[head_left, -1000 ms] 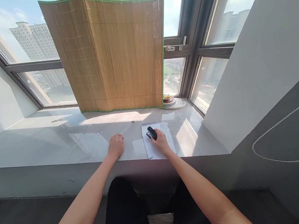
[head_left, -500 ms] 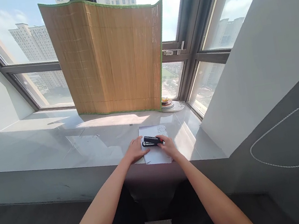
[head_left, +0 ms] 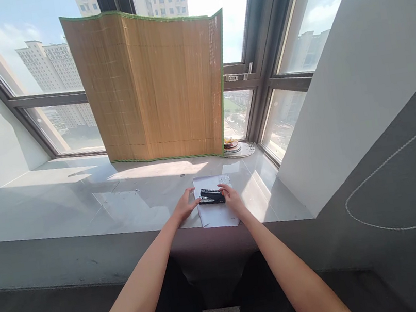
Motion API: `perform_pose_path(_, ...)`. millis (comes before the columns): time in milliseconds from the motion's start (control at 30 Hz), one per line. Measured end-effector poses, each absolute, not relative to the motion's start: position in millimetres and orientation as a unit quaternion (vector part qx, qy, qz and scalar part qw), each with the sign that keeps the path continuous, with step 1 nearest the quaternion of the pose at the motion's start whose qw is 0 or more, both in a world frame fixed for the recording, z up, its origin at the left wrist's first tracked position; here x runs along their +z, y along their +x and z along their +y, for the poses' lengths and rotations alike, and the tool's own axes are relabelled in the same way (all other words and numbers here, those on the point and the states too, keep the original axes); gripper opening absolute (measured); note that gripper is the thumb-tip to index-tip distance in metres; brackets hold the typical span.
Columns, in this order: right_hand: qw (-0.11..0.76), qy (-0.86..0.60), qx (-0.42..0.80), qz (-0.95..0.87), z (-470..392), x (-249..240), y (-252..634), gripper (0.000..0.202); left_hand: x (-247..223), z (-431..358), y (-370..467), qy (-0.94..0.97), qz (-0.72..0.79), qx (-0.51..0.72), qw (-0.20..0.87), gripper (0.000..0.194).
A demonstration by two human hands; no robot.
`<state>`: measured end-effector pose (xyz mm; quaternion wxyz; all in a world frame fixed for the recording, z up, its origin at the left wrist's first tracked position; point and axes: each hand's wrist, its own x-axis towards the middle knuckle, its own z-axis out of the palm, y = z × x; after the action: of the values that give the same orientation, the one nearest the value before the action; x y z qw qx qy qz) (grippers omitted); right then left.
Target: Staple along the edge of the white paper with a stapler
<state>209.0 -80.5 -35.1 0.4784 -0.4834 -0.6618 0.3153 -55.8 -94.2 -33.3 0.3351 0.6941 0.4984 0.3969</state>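
A black stapler (head_left: 211, 196) lies crosswise over white sheets of paper (head_left: 217, 217) near the front edge of the sill. My right hand (head_left: 232, 198) grips the stapler's right end, its thumb hidden behind the fingers. At the other end, my left hand (head_left: 185, 206) has its fingers spread, with the thumb stretched toward the stapler's left tip. Whether that thumb touches the tip I cannot tell. Dark printing or writing shows at the paper's upper right.
A bamboo mat (head_left: 159, 90) with green edging stands against the window. Beside its lower right corner sit stacked plates (head_left: 238, 149). A small dark piece (head_left: 182, 175) lies on the pale sill (head_left: 55, 205). A beaded cord (head_left: 358, 219) hangs at the right.
My left hand has lifted off the paper's left edge, and its fingers have spread. The stapler has levelled out slightly, with my right hand still at its right end.
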Motion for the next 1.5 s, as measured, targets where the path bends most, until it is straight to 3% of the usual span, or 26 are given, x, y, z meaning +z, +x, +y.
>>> perform_pose_path(267,0.485,-0.522,0.269,-0.649,-84.0,-28.6,205.7,0.042,-47.6,-77.6,-60.4,0.571,0.461,0.527,0.428,0.047)
perform_pose_path(433,0.39,-0.486,0.245,-0.742,-84.1,-17.5,190.8,0.033,-44.3,-79.2,-62.2,0.485,0.43,0.586,0.485,0.036)
perform_pose_path(533,0.403,-0.508,0.2,-0.734,-88.5,-10.1,174.7,0.025,-41.9,-79.8,-64.6,0.403,0.416,0.62,0.529,0.03)
perform_pose_path(667,0.441,-0.465,0.085,-0.763,-103.1,0.0,144.7,0.026,-39.6,-81.0,-72.1,0.351,0.391,0.637,0.564,0.033)
perform_pose_path(833,0.366,-0.335,-0.042,-0.867,-117.8,2.6,112.4,0.041,-33.7,-84.6,-82.8,0.273,0.385,0.632,0.614,0.039)
perform_pose_path(1000,0.332,-0.273,-0.088,-0.899,-116.7,-0.3,104.1,0.041,-29.3,-87.0,-83.9,0.21,0.366,0.642,0.64,0.034)
perform_pose_path(1133,0.368,-0.317,-0.063,-0.872,-115.6,-0.1,111.8,0.041,-26.6,-88.2,-83.4,0.164,0.342,0.659,0.649,0.028)
perform_pose_path(1300,0.499,-0.54,0.061,-0.675,-118.3,-8.4,133.0,0.028,-23.5,-93.4,-79.4,0.2,0.335,0.649,0.653,0.021)
perform_pose_path(1500,0.46,-0.623,0.146,-0.615,-125.9,-21.9,157.9,0.032,-25.5,-100.8,-66.2,0.393,0.386,0.575,0.606,0.035)
